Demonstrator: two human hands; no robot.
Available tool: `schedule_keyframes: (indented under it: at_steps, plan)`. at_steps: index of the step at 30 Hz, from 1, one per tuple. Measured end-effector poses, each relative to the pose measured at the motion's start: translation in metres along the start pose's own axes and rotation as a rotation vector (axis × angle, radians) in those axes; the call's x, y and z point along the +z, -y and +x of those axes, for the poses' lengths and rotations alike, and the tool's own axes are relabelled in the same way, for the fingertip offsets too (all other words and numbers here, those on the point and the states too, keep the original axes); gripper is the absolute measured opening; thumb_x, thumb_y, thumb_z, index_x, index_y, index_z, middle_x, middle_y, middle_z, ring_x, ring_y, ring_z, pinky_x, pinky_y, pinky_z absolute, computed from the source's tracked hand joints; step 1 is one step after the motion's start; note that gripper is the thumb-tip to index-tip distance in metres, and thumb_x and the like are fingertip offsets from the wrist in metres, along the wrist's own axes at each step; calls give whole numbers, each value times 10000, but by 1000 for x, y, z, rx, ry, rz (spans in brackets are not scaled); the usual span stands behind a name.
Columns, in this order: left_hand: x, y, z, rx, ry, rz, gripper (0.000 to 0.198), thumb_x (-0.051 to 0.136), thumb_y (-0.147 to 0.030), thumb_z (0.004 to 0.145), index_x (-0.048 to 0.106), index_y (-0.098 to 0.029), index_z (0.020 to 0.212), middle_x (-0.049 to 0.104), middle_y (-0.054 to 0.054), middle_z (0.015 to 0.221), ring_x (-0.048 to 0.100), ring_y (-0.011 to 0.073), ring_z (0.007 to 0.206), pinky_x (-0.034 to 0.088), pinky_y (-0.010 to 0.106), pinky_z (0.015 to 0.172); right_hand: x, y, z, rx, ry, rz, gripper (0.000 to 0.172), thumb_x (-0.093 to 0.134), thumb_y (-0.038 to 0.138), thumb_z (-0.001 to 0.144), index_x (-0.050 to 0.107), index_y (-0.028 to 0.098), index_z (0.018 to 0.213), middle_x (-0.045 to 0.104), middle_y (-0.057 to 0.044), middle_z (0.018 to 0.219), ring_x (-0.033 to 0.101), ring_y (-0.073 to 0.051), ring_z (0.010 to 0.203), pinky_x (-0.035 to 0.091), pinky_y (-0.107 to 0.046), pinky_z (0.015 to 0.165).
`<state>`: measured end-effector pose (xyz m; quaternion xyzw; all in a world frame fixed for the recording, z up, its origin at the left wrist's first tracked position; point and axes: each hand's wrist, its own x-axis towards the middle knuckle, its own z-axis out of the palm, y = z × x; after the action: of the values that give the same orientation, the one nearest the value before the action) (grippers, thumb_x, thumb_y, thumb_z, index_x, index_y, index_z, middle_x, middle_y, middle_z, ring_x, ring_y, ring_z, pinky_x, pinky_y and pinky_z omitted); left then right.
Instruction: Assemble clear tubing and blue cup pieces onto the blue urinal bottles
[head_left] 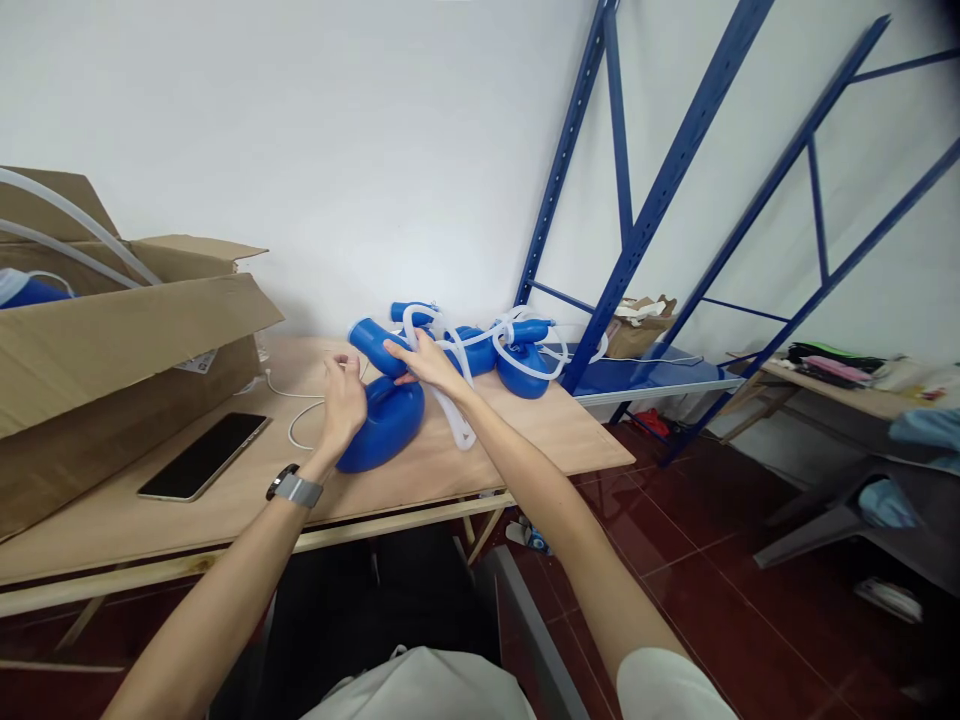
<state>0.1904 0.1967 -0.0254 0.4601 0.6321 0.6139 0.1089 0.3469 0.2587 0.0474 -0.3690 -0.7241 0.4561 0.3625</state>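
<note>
A blue plastic bottle with a rounded body (386, 428) and a wide angled neck (373, 343) rests on the wooden table in front of me. My right hand (426, 360) is closed round the neck from the right side. White flexible tubing (452, 415) hangs down beside that hand onto the tabletop. Left of the neck, my left hand (345, 395) is raised with its fingers curled together; what they pinch, if anything, is too small to make out. Behind the right hand lie more blue bottles (523, 372) with coils of white tubing.
On the left stands an open cardboard box (135, 370) with tubing and blue parts inside. A tablet (206, 457) and a white cable (294, 425) lie beside it. Blue metal shelving (652, 230) rises at the right end of the table (555, 450), holding a paper bag (637, 330).
</note>
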Motion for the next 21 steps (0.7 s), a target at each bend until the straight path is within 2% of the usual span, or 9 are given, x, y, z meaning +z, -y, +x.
schedule_keyframes:
  at_steps: [3,6,8,10,13,18,21]
  plan:
    - [2,3,-4,23,-60,48,434,294,-598,1046,483,-227,1167,639,138,1144,660,322,1130,490,460,1042,-2,0,12,32,15,-33,1072,727,723,850,237,218,1658,596,-209,1425,747,-202,673,617,-323,532]
    - [3,8,-3,-9,-127,27,418,271,-583,1058,476,-233,1162,619,138,1152,625,315,1212,471,459,1088,-4,3,19,21,26,10,1053,612,744,925,127,213,1695,559,-219,1481,726,-163,621,582,-290,511]
    - [3,11,-3,-26,-148,-8,384,281,-552,1062,466,-232,1164,608,139,1166,619,306,1214,467,464,1102,-2,5,21,-3,42,-22,975,555,728,968,182,195,1694,630,-193,1387,689,-137,574,556,-271,498]
    - [4,14,-3,-12,-149,-25,344,315,-512,1057,468,-220,1156,600,154,1181,614,314,1214,458,495,1117,2,5,23,-24,65,-79,808,504,671,1022,355,175,1642,705,-142,1212,637,-111,531,525,-244,492]
    - [6,16,-7,41,-121,-26,319,370,-470,1038,468,-197,1172,598,174,1184,636,331,1170,470,554,1097,12,2,23,-40,47,-121,610,428,567,1092,517,162,1539,711,-78,1022,586,-83,503,487,-207,488]
    - [6,16,-12,76,-115,12,367,434,-485,1017,439,-188,1232,608,170,1174,636,344,1188,466,575,1104,26,-1,20,-11,78,-232,577,430,549,1104,516,180,1539,590,21,749,563,-96,488,470,-196,484]
    - [4,16,-14,108,-92,48,360,409,-478,1027,452,-186,1233,612,192,1199,622,366,1234,452,600,1116,23,4,16,-7,160,-261,598,478,608,1070,581,182,1476,530,45,680,545,-102,466,448,-198,459]
